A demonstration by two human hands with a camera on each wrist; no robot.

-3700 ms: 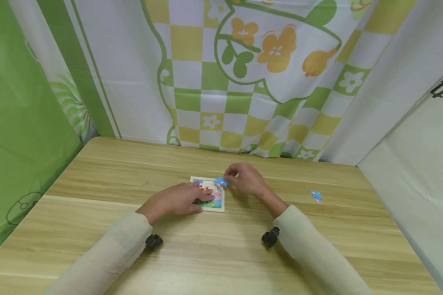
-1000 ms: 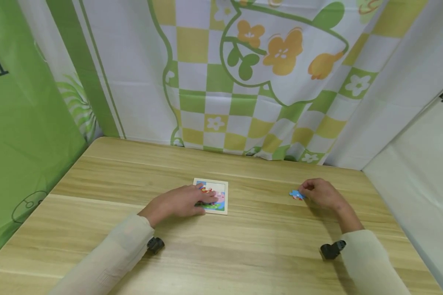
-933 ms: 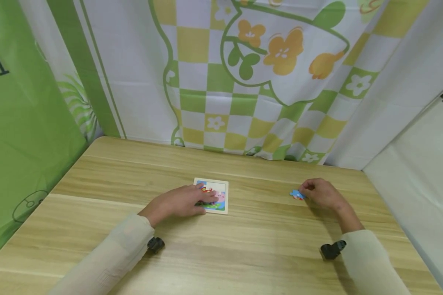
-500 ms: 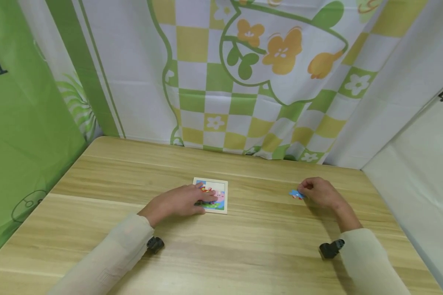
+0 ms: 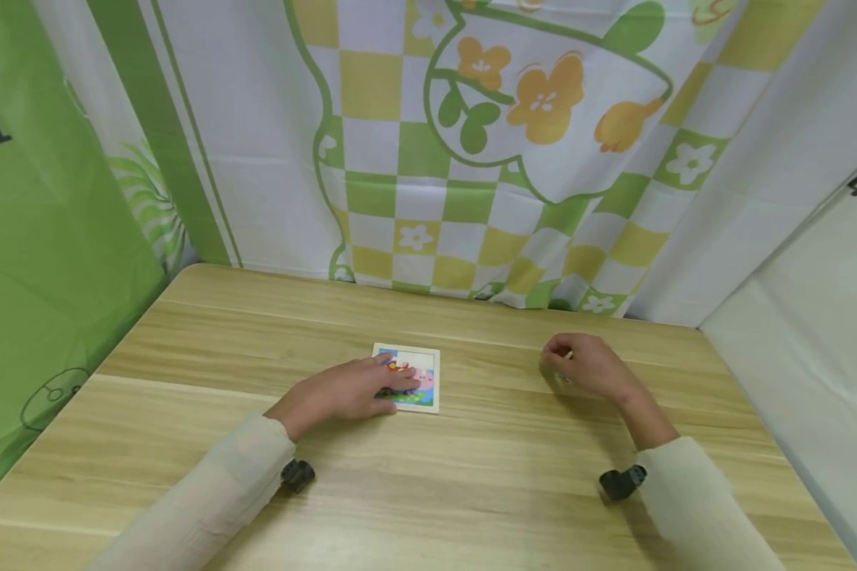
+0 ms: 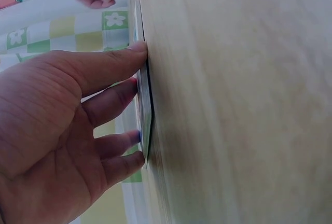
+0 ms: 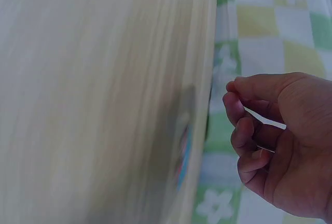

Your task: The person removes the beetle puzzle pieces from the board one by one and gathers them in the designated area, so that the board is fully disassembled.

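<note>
Head view: right hand (image 5: 589,370) has carried the puzzle piece (image 7: 264,118) leftward.

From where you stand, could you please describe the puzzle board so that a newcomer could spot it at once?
Start at the wooden table in front of the green and yellow checked curtain. Near the table's middle lies the puzzle board, a small flat square under the straight fingers of the left hand. It is the only flat, brightly printed thing lying on the plain wood, with a pale rim around a colourful cartoon picture.
</note>
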